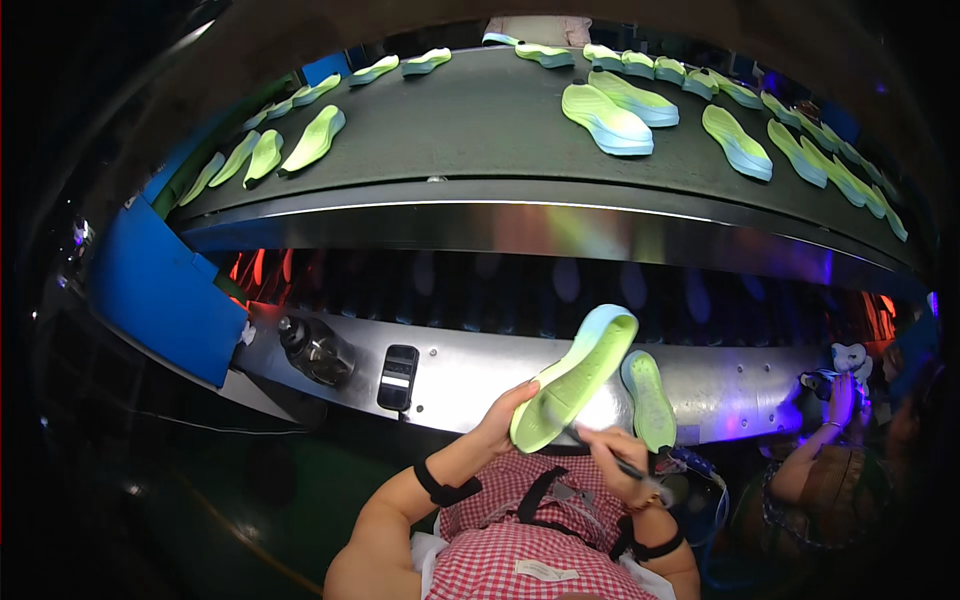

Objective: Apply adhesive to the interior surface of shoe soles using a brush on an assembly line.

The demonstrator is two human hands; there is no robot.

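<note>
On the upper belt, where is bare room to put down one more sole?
The belt is bare in the middle, between the left soles and the big pair. Its right end and far edge are crowded.

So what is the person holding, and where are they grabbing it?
The left hand holds a green-and-blue shoe sole by its lower end. The right hand grips a thin dark tool along its shaft, tip at the sole.
</note>
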